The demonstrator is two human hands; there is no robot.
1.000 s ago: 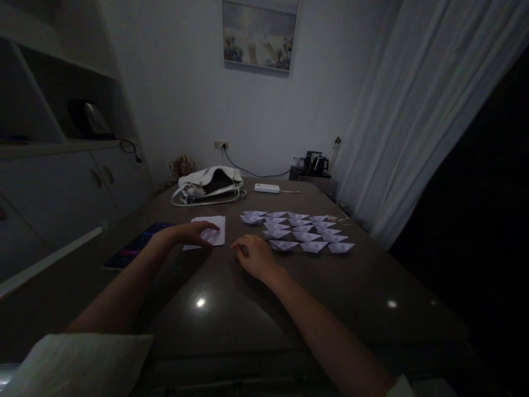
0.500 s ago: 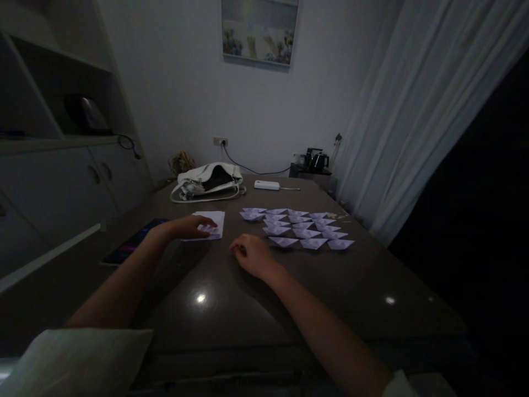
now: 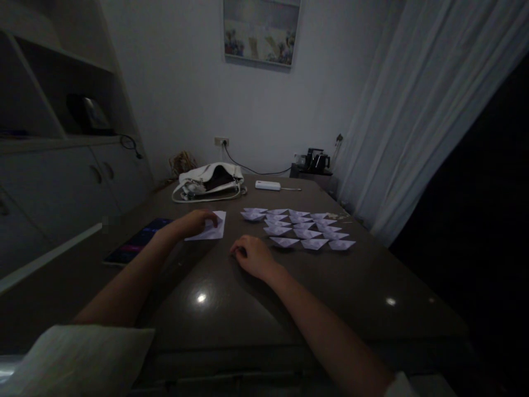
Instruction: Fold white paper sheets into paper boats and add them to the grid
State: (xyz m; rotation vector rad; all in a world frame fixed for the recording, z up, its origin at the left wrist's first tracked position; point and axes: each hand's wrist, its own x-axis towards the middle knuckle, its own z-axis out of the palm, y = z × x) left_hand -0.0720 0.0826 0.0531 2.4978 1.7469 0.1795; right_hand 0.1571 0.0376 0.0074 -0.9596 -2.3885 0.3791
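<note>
My left hand point(image 3: 196, 222) is over a small stack of white paper sheets point(image 3: 212, 232), its fingers curled down and closed on the top sheet. The fingertips are partly hidden. My right hand point(image 3: 254, 256) rests on the brown table point(image 3: 248, 314), loosely closed, its thumb and fingers bent together with nothing visible in them. Just beyond and right of it, several folded paper boats point(image 3: 313, 243) stand in rows.
A tablet point(image 3: 138, 241) with a lit screen lies left, partly under my left forearm. Farther back are a white handbag point(image 3: 209, 182) and a white power bank point(image 3: 268, 186) with a strap. A coffee maker point(image 3: 316, 160) stands beyond the table, near a white curtain point(image 3: 372, 121).
My left hand's fingers have gone from lying spread on the paper stack to curling in over it. My right hand and the paper boats have stayed put.
</note>
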